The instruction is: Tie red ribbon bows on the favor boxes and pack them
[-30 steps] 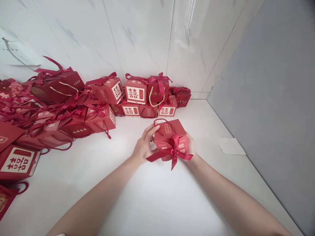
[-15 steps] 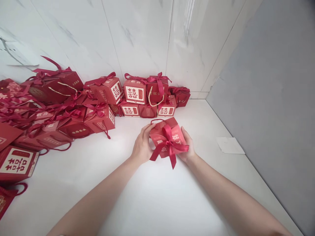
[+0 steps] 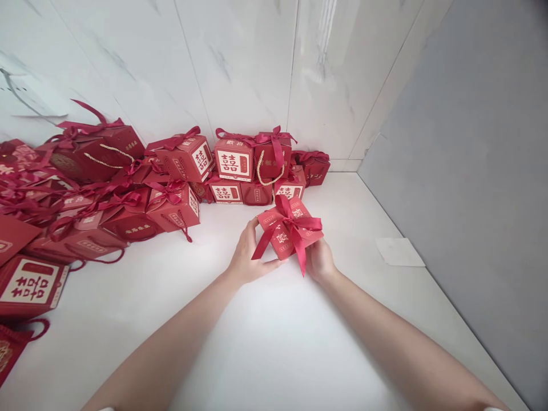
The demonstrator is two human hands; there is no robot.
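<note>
Between my hands is a red gift box, its top facing me, with gold characters and a dark red ribbon bow tied over it. My left hand grips the box from its left side, thumb along the near lower edge. From the lower right, my right hand holds it too, with most of those fingers hidden behind the box. Just behind it stands a small stack of similar red boxes; one with a white label sits on top, beside a darker box with a gold cord handle.
A large pile of red gift boxes with ribbons and cord handles spreads over the left of the white table. A white paper piece lies near the right edge. A marbled tile wall rises behind, a grey panel at right.
The gift box has been turned and tilted in my hands, so its ribbon-tied top shows more fully. My right hand has shifted lower, beneath its right side.
</note>
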